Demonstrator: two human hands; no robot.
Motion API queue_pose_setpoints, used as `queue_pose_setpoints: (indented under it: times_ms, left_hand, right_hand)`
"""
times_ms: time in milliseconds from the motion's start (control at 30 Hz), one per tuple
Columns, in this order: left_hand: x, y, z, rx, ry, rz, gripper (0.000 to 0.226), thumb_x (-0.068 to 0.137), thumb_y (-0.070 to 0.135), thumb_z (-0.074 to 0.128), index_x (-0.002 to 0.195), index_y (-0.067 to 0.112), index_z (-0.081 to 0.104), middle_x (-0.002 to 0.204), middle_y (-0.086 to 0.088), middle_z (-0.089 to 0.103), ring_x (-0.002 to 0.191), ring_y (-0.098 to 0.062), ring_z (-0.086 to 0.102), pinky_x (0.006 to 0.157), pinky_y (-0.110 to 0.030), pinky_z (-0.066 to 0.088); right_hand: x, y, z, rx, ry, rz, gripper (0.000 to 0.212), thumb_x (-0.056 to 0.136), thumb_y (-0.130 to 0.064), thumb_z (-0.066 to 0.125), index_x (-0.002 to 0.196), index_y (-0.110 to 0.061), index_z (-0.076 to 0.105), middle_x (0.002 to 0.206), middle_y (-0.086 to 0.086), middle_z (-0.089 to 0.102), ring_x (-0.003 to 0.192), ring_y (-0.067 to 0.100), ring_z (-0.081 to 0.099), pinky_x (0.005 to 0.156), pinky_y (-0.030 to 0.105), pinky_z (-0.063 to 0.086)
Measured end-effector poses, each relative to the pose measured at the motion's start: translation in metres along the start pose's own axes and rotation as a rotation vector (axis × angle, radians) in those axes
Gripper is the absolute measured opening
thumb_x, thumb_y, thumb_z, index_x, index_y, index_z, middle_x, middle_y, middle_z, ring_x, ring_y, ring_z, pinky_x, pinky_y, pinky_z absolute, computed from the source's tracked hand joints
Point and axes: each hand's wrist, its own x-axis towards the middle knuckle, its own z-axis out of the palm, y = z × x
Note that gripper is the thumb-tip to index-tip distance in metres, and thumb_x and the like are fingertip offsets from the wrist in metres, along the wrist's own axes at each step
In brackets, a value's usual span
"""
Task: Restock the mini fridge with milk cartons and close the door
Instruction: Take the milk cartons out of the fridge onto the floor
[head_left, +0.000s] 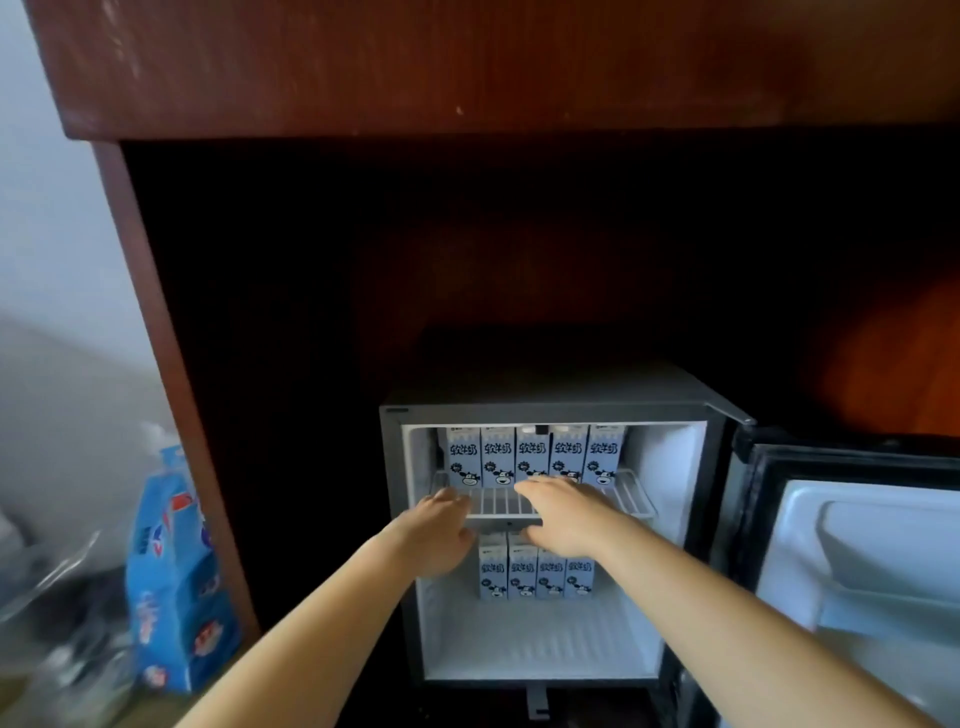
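The mini fridge (550, 410) stands open under a wooden cabinet, its door (857, 545) swung out to the right. Several blue-and-white milk cartons (530, 454) stand in a row at the back of the wire shelf (498, 501). Several more cartons (535, 571) stand below the shelf. My left hand (441, 530) rests at the shelf's front left edge, fingers curled over it. My right hand (566, 514) lies over the shelf's front middle, fingers spread, thumb under the rail. Neither hand holds a carton.
A blue printed package (176, 582) leans against the cabinet's left side panel (166, 364). Clear plastic wrapping (57, 597) lies at the far left. The fridge's white floor (540, 644) is bare in front of the lower cartons.
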Motion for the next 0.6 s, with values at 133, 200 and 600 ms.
queue_pose_setpoints:
  times_ms: [133, 200, 600]
  left_hand:
    - [0.031, -0.004, 0.005, 0.005, 0.070, 0.021, 0.053, 0.097, 0.022, 0.043, 0.145, 0.013, 0.025, 0.154, -0.008, 0.017, 0.142, -0.030, 0.021, 0.115, -0.045, 0.026]
    - [0.048, -0.005, 0.003, 0.024, 0.130, 0.007, 0.066, 0.096, 0.027, 0.045, 0.150, 0.015, 0.009, 0.159, -0.006, -0.002, 0.147, -0.028, 0.003, 0.118, -0.045, 0.014]
    - [0.125, -0.022, 0.013, 0.124, 0.357, -0.129, 0.072, 0.089, 0.012, 0.060, 0.146, 0.008, 0.017, 0.150, -0.012, 0.028, 0.140, -0.028, 0.025, 0.116, -0.033, 0.019]
  right_hand:
    - [0.032, 0.005, 0.008, 0.023, 0.099, 0.018, 0.064, 0.089, -0.013, 0.058, 0.145, -0.018, 0.029, 0.154, 0.000, 0.025, 0.141, 0.022, 0.027, 0.113, 0.038, 0.028]
    - [0.050, 0.008, 0.010, -0.016, 0.163, 0.008, 0.073, 0.089, -0.012, 0.058, 0.149, -0.018, 0.017, 0.158, 0.001, 0.011, 0.145, 0.020, 0.015, 0.117, 0.038, 0.021]
    - [0.121, 0.008, 0.020, -0.201, 0.247, 0.043, 0.035, 0.096, -0.022, 0.050, 0.126, -0.008, 0.042, 0.110, 0.009, 0.058, 0.095, 0.024, 0.059, 0.078, 0.033, 0.047]
